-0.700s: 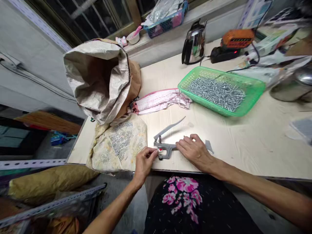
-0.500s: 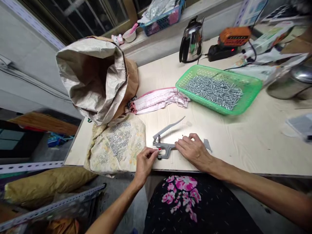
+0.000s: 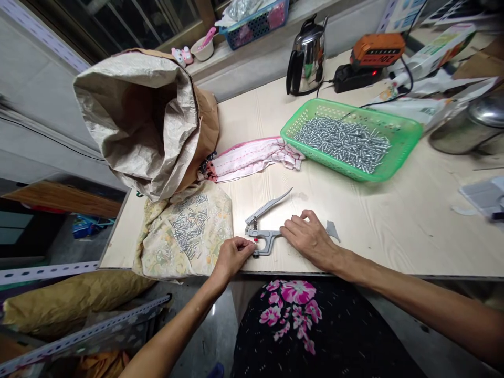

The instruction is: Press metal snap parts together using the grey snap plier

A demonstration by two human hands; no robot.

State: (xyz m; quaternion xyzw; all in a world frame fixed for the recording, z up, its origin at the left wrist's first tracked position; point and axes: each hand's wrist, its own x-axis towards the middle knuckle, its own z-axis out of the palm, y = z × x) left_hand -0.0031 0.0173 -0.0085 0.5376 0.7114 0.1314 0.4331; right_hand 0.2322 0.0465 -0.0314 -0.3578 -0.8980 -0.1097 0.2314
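Grey snap-fastener pliers (image 3: 270, 235) lie near the table's front edge, their upper handle raised and a spring and a red piece at the jaw. My right hand (image 3: 311, 239) is closed around the lower handle, hiding most of it. At the jaw, my left hand (image 3: 232, 255) has thumb and fingertips pinched together; whatever they hold is too small to make out. To the left, a patterned cloth (image 3: 216, 226) bears a scatter of small metal pins (image 3: 191, 226). Many more similar metal pieces (image 3: 344, 142) fill a green plastic basket (image 3: 397, 168) beyond my right hand.
A large open paper sack (image 3: 205, 131) stands at the table's left, with a pink-and-white cloth (image 3: 255, 160) beside it. At the back are a steel kettle (image 3: 309, 58) and an orange battery (image 3: 376, 51) on a charger. A glass pot (image 3: 460, 131) stands far right.
The view has shifted slightly. Both hands keep nearly the same places on the pliers, with the left fingertips still pinched at the jaw.
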